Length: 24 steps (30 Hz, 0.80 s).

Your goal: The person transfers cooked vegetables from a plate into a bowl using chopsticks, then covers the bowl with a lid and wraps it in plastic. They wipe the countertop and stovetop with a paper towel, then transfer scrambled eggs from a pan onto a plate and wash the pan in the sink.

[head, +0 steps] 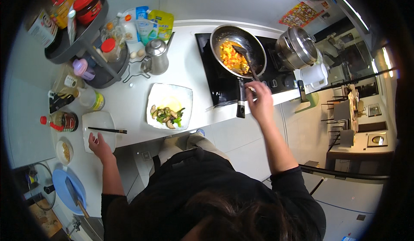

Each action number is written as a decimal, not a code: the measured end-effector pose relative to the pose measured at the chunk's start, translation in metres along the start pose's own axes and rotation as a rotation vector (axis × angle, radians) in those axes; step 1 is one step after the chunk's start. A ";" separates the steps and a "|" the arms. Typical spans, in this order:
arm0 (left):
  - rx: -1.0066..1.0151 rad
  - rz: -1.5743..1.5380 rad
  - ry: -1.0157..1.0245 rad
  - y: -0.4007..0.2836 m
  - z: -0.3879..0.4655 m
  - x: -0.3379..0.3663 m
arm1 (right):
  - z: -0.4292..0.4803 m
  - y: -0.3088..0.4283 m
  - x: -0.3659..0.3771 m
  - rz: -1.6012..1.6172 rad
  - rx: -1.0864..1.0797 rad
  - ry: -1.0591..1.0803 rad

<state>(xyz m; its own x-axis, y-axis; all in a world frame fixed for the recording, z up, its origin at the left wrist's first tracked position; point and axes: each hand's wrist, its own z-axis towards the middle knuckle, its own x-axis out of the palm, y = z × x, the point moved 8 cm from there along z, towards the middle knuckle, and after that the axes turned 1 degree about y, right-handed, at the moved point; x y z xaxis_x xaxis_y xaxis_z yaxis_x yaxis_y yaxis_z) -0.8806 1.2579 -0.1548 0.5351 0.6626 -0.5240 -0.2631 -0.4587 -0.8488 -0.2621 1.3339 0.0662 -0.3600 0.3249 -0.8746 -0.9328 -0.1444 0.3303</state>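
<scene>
My right hand (260,100) is at the front edge of the cooktop, its curled fingers at the handle end of a dark spatula (247,59). Whether they grip it cannot be made out. The spatula's blade rests in a frying pan (262,55) among an orange and yellow food, likely scrambled egg with tomato (230,58). The pan's black handle (240,97) points towards me, just left of that hand. My left hand (101,146), fingers apart and holding nothing, is over a white plate (108,119), close below a pair of black chopsticks (108,130) lying across it.
Between my hands stands a square plate (186,95) of mushrooms and greens (168,116). A steel pot (292,48) occupies the cooktop's right side. At the back left are a metal jug (158,58) and a two-tier rack (106,79) of jars. A knife (71,190) lies across a blue basin (59,182).
</scene>
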 end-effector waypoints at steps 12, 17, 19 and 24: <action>-0.490 -0.088 1.587 -0.200 -0.400 0.299 | 0.054 -0.173 0.038 -0.507 0.272 0.668; -0.746 -0.491 1.607 -0.229 -0.440 0.355 | 0.106 -0.222 -0.026 -0.366 0.107 0.528; -0.550 -0.437 1.580 -0.230 -0.441 0.358 | 0.141 -0.235 -0.036 -0.358 0.014 0.474; -0.378 -0.318 1.528 -0.217 -0.439 0.338 | 0.223 -0.223 -0.032 -0.400 -0.069 0.482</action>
<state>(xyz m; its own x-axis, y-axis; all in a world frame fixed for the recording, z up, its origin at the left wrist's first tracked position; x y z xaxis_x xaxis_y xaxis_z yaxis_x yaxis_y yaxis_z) -0.2906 1.3218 -0.1164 0.8496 -0.3226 0.4174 0.0898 -0.6912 -0.7171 -0.0468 1.5639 0.0991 0.0804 -0.0892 -0.9928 -0.9844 -0.1636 -0.0650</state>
